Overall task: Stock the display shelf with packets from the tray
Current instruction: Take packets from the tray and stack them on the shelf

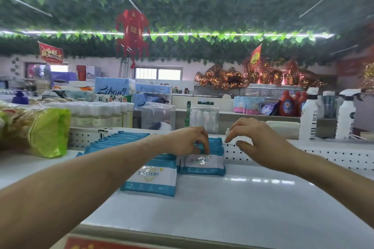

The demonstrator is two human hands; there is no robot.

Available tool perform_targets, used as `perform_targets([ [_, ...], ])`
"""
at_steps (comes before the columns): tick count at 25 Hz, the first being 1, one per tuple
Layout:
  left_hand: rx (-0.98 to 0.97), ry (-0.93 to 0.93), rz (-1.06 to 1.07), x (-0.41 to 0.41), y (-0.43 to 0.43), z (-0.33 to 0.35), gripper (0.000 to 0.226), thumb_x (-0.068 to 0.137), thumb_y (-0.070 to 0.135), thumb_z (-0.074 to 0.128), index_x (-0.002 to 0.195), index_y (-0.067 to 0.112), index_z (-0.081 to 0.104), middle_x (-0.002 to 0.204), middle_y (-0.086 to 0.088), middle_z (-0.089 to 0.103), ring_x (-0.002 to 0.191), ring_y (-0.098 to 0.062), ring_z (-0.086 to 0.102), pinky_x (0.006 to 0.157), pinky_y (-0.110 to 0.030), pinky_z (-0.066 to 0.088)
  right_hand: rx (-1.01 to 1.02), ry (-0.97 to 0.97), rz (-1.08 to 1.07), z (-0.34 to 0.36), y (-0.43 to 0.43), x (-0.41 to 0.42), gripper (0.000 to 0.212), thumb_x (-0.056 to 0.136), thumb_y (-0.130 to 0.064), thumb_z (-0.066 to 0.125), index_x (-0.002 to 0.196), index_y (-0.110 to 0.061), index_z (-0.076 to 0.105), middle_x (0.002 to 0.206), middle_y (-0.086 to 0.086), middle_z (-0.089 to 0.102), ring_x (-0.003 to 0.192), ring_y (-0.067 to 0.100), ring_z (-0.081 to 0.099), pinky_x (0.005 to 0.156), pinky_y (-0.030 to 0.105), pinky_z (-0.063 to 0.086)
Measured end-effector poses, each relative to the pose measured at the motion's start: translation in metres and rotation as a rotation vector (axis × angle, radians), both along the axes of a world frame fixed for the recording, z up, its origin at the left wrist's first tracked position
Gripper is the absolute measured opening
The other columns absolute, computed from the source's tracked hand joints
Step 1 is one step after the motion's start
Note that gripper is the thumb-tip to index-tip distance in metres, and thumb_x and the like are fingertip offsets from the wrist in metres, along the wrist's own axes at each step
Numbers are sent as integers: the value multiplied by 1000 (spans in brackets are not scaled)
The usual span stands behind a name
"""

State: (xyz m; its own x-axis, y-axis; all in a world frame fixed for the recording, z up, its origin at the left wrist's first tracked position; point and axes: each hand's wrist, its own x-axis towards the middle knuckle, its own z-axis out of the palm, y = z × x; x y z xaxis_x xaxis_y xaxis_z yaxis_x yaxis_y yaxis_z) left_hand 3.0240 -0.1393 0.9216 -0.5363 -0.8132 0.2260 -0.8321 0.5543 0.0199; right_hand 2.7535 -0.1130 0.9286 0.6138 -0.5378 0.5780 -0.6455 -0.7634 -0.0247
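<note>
Blue-and-white packets [202, 164] stand in two rows on the white shelf [253, 198] — the left hand [187, 139] pinches the right row's tops with curled fingers, while the right hand [261, 141] hovers beside it, fingers loosely apart and empty.

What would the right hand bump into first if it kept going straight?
Probably the right hand meets the stacked wipe packets by the left hand, though depth is unclear.

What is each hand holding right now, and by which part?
The left hand seems to grip the top edge of the front packet in the right-hand row, fingers curled over it. The right hand hovers beside it, holding nothing.
</note>
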Motion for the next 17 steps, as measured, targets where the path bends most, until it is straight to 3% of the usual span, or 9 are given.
perform_targets([
  [3,-86,97,42,30,38,16,21,99,18,63,114,26,75,117,12,58,103,-8,60,93,-24,49,7,54,37,2,15,44,24,97,-20,64,109,-40,71,115,-16,61,107,7,52,100,41,47],
  [7,-149,218,230,117,135,17,21,102,21,59,116,26,73,113,14,66,99,-3,62,85,-18,50,29,90,221,3,49,152,25,95,-16,63,111,-33,73,110,-13,65,102,11,57,95,42,50],
  [10,-165,211,430,193,228,3,21,101,21,60,117,26,73,109,13,70,96,-7,65,86,-29,55,67,106,427,-6,94,249,28,90,-11,62,110,-27,73,103,-12,68,97,12,62,92,41,52],
  [12,-140,201,576,241,305,-13,20,101,21,61,117,25,73,110,10,70,96,-7,65,85,-28,54,103,130,579,-19,140,317,30,89,-10,60,112,-25,73,102,-9,70,95,15,63,90,40,51],
  [17,-65,219,945,322,497,-70,19,102,29,61,119,30,71,113,12,70,100,-6,65,83,-30,54,166,278,877,-79,262,453,26,91,-23,58,115,-31,66,110,-8,69,98,16,63,87,41,53],
])
